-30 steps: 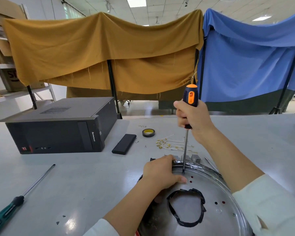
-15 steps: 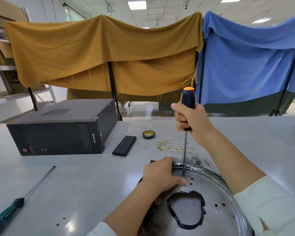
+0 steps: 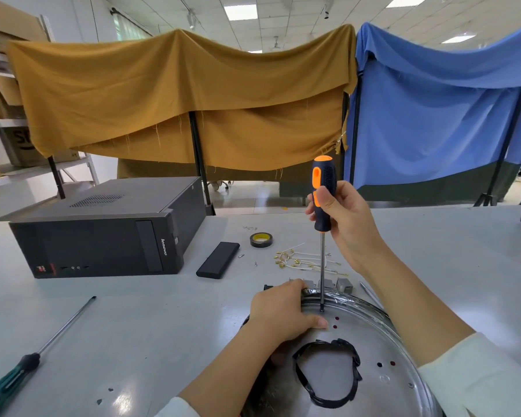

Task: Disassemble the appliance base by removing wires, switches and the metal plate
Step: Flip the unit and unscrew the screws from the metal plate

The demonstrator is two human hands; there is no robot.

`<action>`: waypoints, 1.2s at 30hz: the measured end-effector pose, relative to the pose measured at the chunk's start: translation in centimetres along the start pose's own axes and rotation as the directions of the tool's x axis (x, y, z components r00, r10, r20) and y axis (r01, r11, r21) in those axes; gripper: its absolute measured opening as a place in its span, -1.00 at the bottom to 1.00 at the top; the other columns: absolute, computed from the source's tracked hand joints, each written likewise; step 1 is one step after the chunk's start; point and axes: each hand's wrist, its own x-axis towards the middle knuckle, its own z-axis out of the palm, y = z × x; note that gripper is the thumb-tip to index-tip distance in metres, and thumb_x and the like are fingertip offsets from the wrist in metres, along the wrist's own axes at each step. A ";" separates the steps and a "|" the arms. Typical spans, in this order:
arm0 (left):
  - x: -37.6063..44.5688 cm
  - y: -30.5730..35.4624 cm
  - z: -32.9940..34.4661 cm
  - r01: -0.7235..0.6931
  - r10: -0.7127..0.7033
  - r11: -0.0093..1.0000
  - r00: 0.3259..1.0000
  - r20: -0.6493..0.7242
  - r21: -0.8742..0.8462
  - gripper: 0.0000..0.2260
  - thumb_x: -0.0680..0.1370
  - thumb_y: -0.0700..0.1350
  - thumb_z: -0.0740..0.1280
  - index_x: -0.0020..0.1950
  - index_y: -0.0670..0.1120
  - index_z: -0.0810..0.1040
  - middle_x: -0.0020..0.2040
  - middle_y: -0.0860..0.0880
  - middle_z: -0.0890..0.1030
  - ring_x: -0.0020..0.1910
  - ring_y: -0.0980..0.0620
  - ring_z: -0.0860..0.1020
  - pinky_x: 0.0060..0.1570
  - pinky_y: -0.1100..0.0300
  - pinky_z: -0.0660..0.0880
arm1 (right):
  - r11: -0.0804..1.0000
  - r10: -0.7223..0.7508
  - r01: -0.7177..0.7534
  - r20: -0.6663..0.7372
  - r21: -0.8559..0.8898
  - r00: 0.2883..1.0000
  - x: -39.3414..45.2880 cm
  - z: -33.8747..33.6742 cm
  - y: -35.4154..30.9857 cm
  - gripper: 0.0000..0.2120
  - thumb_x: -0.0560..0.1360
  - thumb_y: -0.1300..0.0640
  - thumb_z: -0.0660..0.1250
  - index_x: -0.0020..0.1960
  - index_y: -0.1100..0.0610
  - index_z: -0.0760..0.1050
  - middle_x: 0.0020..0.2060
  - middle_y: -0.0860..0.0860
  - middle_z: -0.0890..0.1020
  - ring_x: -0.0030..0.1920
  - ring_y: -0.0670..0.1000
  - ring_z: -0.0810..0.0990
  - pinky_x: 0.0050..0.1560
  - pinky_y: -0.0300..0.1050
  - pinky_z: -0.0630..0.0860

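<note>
Right hand (image 3: 342, 218) gripped upright screwdriver (image 3: 322, 194), tip on metal plate (image 3: 373, 350) screw | left hand (image 3: 278, 311) pressed rim, apparently steadying the plate.

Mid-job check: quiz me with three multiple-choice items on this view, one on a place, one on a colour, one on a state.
1. Where does the tip of the upright orange-and-black screwdriver rest?
A. on the round shiny metal plate, near its far rim
B. on the black desktop computer case
C. on the roll of black tape

2. What colour is the handle of the spare screwdriver lying at the table's left?
A. red
B. green and black
C. white

3. What is the right hand doing?
A. lying flat on the table
B. gripping the screwdriver handle
C. holding the loose white wires

Answers: 1 A, the shaft meets the plate just beyond the left hand; 2 B, its grip is green with black; 3 B, fingers wrap the handle.
</note>
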 end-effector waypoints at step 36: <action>-0.1 0.1 -0.1 -0.006 0.005 0.999 1.000 0.008 0.035 -0.34 0.33 0.38 0.32 0.34 0.11 0.31 0.26 0.13 0.49 0.22 0.04 0.46 0.02 0.15 0.35 | 0.955 0.108 -0.105 0.007 0.278 0.994 0.4 -0.2 -0.3 -0.49 0.45 -0.26 0.09 0.11 0.11 0.48 -0.30 0.00 0.54 -0.38 -0.07 0.42 -0.22 -0.15 0.32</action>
